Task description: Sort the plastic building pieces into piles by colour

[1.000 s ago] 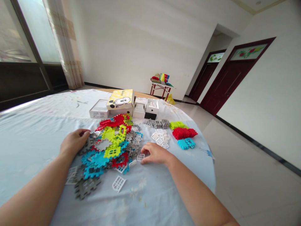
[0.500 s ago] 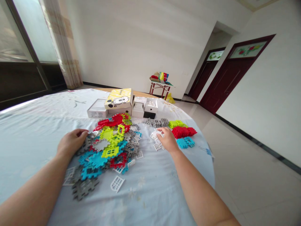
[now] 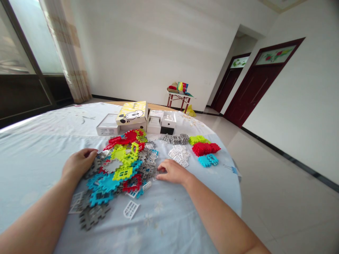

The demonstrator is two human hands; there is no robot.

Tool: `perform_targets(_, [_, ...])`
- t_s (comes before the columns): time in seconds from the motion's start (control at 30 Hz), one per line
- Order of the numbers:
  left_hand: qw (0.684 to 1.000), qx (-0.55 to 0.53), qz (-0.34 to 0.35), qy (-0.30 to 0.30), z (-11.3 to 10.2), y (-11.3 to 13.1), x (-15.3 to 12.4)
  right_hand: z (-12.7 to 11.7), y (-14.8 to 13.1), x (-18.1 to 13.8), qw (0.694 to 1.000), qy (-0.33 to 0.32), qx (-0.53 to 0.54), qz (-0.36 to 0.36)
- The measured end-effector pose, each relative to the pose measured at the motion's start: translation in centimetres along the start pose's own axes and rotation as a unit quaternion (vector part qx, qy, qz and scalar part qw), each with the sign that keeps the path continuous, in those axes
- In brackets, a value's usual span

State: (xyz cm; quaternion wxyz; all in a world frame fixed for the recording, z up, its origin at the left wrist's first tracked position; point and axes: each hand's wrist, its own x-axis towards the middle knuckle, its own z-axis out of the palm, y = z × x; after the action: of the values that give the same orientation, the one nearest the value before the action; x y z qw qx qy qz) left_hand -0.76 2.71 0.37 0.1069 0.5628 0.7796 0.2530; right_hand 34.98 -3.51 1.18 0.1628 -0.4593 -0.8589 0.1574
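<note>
"Blocks [image 3: 113, 166]: where are they?"

"Heaped on the tabletop [image 3: 177, 222], between left hand [image 3: 78, 163] and right hand [image 3: 172, 171]."

"What's the right doing?"

"Thumb and fingers slightly parted at a white window piece [image 3: 155, 175]; can't tell if it's gripped."

"Left?"

"Fingers bunched at the heap's edge; can't tell if holding anything."

"Beyond?"

"Red blocks [image 3: 206, 149] rightward, boxes [image 3: 132, 114] behind."

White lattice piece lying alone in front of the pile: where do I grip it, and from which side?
Probably best to pinch the white piece by its right edge, right hand coming from the right: its frame is thin, and that side faces bare tablecloth, away from the pile.
</note>
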Motion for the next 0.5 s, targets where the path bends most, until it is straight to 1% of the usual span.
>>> perform_targets(0.17, [1.000,0.002,0.009,0.007,0.05,-0.19,0.00,0.06,0.11,-0.11,1.000,0.000,-0.002,-0.015])
perform_targets(0.5, [1.000,0.003,0.001,0.002,-0.14,-0.06,-0.08,0.11,0.14,-0.07,0.999,-0.011,-0.022,-0.043])
